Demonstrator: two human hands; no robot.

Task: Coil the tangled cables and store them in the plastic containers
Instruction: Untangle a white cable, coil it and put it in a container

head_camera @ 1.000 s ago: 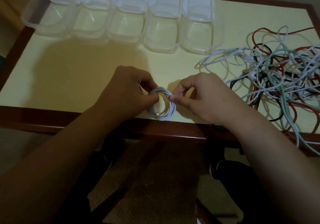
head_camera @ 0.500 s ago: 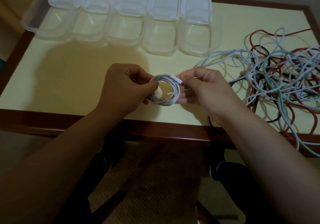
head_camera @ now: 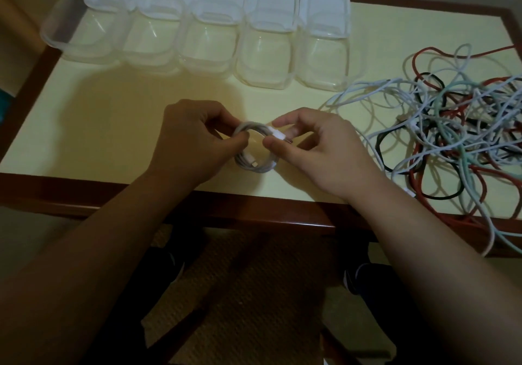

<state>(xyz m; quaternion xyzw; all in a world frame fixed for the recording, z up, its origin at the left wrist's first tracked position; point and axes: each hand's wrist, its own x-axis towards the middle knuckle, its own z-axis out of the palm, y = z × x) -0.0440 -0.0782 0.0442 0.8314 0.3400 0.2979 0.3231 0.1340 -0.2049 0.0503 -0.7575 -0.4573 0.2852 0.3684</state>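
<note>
So a second ago the coil (head_camera: 255,150) was lying near the table's front edge with both hands pinching it low. Then it got lifted and tipped up between them. Now it's back down a bit and more tilted, lower loops near the table (head_camera: 99,116). The right hand (head_camera: 316,150) went from pinching the rim to pinching the white plug end across the coil's top, and the left hand (head_camera: 195,141) has shifted to the coil's upper left.
</note>
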